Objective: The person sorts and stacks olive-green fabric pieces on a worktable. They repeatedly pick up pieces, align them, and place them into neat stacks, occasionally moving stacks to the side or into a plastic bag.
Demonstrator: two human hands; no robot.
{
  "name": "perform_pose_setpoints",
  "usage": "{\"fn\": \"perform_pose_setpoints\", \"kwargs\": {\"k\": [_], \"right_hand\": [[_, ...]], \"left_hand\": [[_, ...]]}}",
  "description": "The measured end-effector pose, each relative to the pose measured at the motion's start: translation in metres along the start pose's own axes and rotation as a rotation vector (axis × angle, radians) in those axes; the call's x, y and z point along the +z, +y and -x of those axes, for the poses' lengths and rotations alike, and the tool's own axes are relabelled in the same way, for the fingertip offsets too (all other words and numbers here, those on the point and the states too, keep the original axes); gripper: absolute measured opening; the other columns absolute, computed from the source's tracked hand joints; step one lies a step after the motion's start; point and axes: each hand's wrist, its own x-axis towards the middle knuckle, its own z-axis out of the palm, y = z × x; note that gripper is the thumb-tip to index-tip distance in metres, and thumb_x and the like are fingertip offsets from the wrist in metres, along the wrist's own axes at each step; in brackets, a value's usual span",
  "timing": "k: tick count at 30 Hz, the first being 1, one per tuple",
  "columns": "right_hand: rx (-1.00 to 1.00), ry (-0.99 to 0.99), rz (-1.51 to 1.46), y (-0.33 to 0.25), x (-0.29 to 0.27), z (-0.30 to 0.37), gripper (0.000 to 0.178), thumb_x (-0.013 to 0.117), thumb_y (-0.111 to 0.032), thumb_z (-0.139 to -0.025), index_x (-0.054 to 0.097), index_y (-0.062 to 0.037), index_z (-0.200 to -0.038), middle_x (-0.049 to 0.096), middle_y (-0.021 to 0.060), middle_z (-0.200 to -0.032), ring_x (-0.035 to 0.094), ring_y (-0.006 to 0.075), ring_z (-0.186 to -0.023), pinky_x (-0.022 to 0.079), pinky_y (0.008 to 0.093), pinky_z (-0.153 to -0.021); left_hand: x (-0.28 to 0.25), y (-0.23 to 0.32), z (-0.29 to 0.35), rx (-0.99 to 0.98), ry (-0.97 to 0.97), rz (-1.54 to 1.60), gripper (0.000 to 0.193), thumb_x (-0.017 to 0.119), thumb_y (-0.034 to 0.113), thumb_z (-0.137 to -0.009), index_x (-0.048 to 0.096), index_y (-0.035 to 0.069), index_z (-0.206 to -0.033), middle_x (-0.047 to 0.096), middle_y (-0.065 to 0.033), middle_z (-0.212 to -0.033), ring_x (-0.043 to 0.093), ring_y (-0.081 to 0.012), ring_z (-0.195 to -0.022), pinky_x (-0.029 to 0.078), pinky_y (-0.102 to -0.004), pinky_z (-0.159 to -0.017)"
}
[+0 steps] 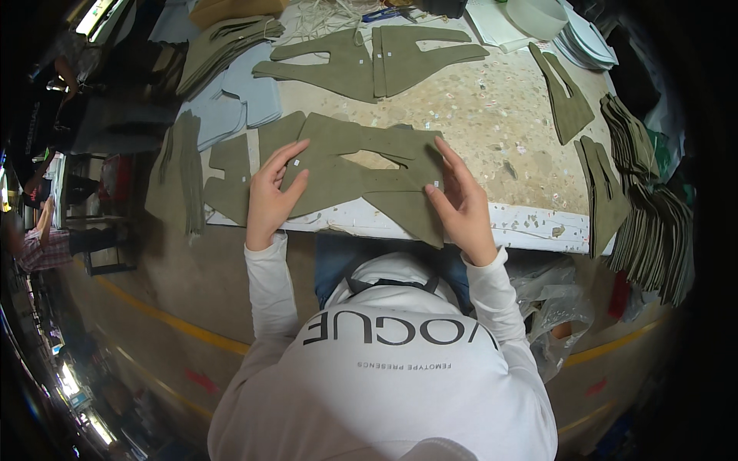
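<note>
Two olive-green cut fabric pieces (327,165) lie overlapped at the table's front edge, with a slot-shaped gap between their prongs. Each carries a small white sticker. My left hand (275,188) rests on the left piece, its thumb and fingers spread. On the far side, my right hand (463,201) touches the edge of the right piece (407,203), thumb and fingers apart. Both hands look open, with the cloth flat beneath them. Beside my left hand lies another notched olive piece (229,180), partly under the left one.
Farther back sit paired olive pieces (330,65), with light-blue pieces (231,104) to their left. Olive stacks (173,177) hang at the left edge; thick stacks (653,230) drape over the right edge. Blue-handled snips (388,13) and a tape roll (536,17) lie at the back.
</note>
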Motion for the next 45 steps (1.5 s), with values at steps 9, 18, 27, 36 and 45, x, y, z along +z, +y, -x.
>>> {"fn": "perform_pose_setpoints", "kwargs": {"k": [9,18,27,36,45], "right_hand": [[0.025,0.178,-0.15,-0.071,-0.114,0.028,0.058,0.058,-0.005,-0.088,0.042,0.0059,-0.142,0.058,0.0151,-0.13,0.06,0.0145,-0.107,0.044,0.0255,-0.094],[0.0,0.058,-0.128,-0.099,-0.125,0.026,0.065,0.061,-0.016,-0.087,0.037,0.0125,-0.141,0.044,0.0233,-0.144,0.051,0.0227,-0.126,0.035,0.032,-0.108],[0.085,-0.117,-0.343,-0.053,-0.072,-0.002,0.06,0.063,-0.003,-0.085,0.044,0.0035,-0.141,0.055,0.0174,-0.135,0.058,0.0177,-0.115,0.042,0.03,-0.101],[0.156,-0.152,-0.151,0.013,-0.061,-0.008,0.046,0.055,0.006,-0.09,0.052,-0.0003,-0.136,0.058,0.0064,-0.125,0.055,0.0137,-0.114,0.041,0.0251,-0.098],[0.082,-0.063,-0.02,0.006,-0.061,0.002,0.049,0.054,0.008,-0.087,0.055,-0.0034,-0.134,0.055,0.0059,-0.129,0.055,0.0139,-0.113,0.04,0.0245,-0.097]], "left_hand": [[0.015,0.009,0.009,-0.005,-0.032,0.009,0.046,0.063,-0.006,-0.083,0.061,0.005,-0.128,0.059,-0.0088,-0.128,0.056,-0.0082,-0.099,0.045,-0.0203,-0.086],[0.026,0.018,0.029,-0.143,-0.041,0.095,0.043,0.058,-0.005,-0.088,0.058,0.003,-0.13,0.062,-0.0078,-0.123,0.056,-0.004,-0.076,0.046,-0.0166,-0.068],[0.02,0.005,0.031,-0.225,0.09,0.226,0.033,0.051,0.001,-0.096,0.06,0.001,-0.127,0.07,-0.0099,-0.102,0.058,-0.0047,-0.075,0.049,-0.0192,-0.066],[0.022,0.005,0.027,-0.177,0.07,0.25,0.032,0.055,0.0,-0.094,0.061,0.0,-0.125,0.069,-0.0109,-0.105,0.061,-0.0058,-0.078,0.052,-0.0211,-0.069],[0.035,0.02,0.029,-0.144,-0.034,0.156,0.035,0.059,-0.008,-0.089,0.061,-0.002,-0.124,0.061,-0.0081,-0.118,0.062,-0.0052,-0.083,0.05,-0.0168,-0.069]]}}
